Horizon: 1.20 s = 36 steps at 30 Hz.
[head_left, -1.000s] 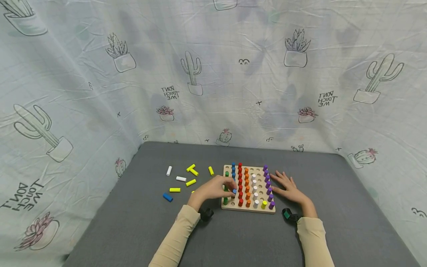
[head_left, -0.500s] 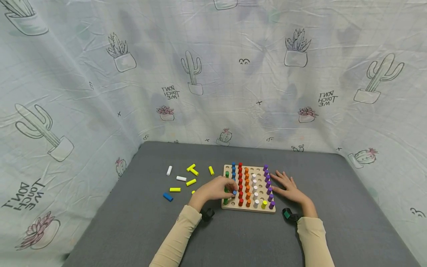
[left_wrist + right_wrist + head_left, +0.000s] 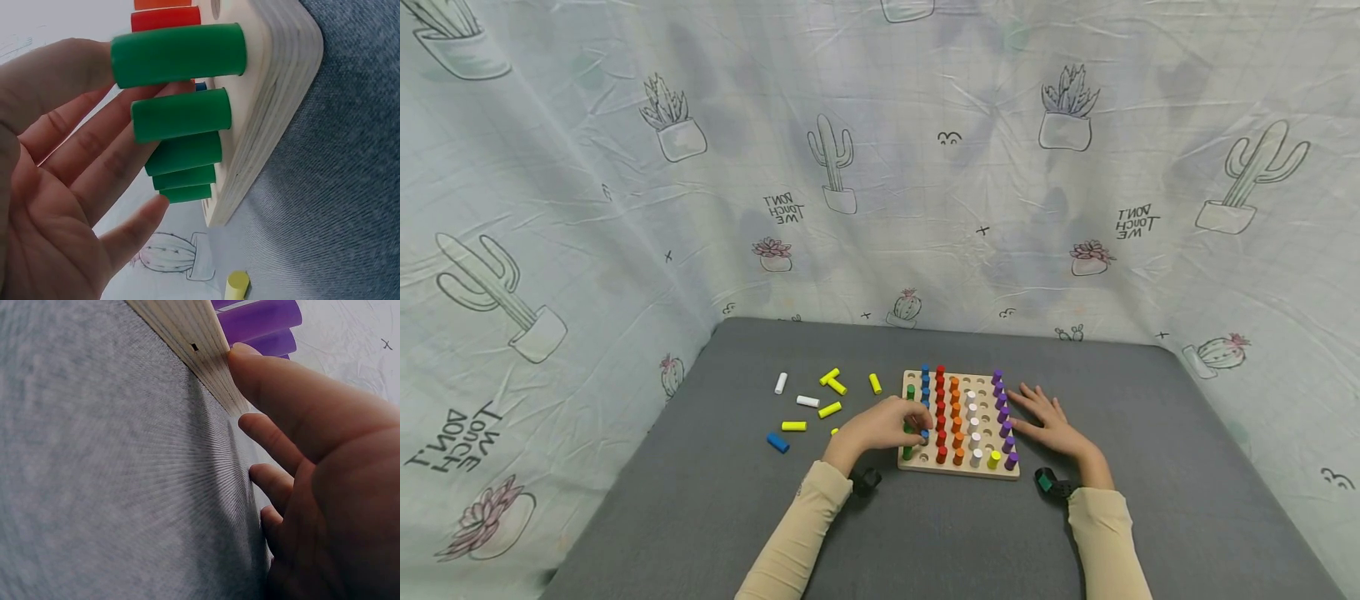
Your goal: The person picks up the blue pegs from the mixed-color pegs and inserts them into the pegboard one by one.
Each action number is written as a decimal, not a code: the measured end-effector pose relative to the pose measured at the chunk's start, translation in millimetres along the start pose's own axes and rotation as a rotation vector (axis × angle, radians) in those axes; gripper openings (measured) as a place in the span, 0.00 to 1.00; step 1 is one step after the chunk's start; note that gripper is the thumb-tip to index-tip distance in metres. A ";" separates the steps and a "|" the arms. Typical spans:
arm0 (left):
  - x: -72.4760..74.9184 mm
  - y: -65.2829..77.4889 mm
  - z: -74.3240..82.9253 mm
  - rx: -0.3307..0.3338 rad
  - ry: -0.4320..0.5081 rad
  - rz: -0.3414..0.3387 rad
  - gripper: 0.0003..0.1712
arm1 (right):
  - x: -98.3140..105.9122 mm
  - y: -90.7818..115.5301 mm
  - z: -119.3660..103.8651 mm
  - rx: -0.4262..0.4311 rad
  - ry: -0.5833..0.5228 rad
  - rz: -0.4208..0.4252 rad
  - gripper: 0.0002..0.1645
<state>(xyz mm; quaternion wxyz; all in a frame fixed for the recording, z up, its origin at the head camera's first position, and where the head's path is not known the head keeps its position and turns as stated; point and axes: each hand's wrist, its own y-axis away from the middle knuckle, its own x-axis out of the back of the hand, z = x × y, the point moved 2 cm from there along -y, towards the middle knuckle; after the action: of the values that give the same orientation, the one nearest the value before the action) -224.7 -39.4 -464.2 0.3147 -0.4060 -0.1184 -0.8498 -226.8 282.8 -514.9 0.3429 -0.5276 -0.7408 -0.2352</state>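
Note:
A wooden pegboard [image 3: 951, 472] stands on the grey table, with columns of green, blue, red, orange, white and purple pegs and one yellow peg. Over its left side my left hand [image 3: 883, 423] pinches a blue peg [image 3: 924, 437] between thumb and fingers, upright in the blue column near the front. In the left wrist view, green pegs [image 3: 181, 117] hide most of that blue peg and the fingertips. My right hand [image 3: 1054, 429] lies spread beside the board's right edge. Its thumb touches the board's side near the purple pegs [image 3: 259, 325] in the right wrist view.
Left of the board lie several loose yellow pegs [image 3: 793, 427], two white pegs [image 3: 808, 402] and one blue peg [image 3: 778, 442]. Another yellow peg is partly hidden behind the left hand. A cactus-print cloth [image 3: 880, 208] hangs around the table.
The blue peg in my left hand has shifted slightly down and left, sitting lower at the board. My right hand has stayed still at the board's right edge.

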 end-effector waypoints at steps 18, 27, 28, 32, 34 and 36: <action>18.4 19.6 -1.4 0.068 0.074 0.065 0.13 | -0.4 -1.8 3.4 0.012 0.015 0.005 0.38; 27.8 30.9 -8.9 0.048 0.023 0.101 0.12 | -1.5 -1.9 6.1 0.013 0.011 0.010 0.38; 28.6 32.5 -10.3 0.049 0.024 0.106 0.13 | -1.5 -1.9 5.9 0.014 0.011 0.011 0.38; 31.2 38.6 -17.3 0.060 0.031 0.120 0.13 | -1.2 -2.1 5.3 0.013 0.012 0.011 0.38; 32.9 42.4 -19.6 0.074 0.036 0.121 0.14 | -1.1 -2.3 5.3 0.012 0.012 0.011 0.38; 34.5 46.4 -22.4 0.086 0.036 0.125 0.14 | -1.0 -2.6 5.4 0.011 0.014 0.011 0.38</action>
<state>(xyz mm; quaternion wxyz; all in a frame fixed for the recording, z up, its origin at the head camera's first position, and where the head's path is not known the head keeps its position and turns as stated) -225.6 -100.7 -454.7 0.3863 -0.3831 -0.1237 -0.8299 -230.4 285.1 -519.2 0.3523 -0.5283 -0.7365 -0.2330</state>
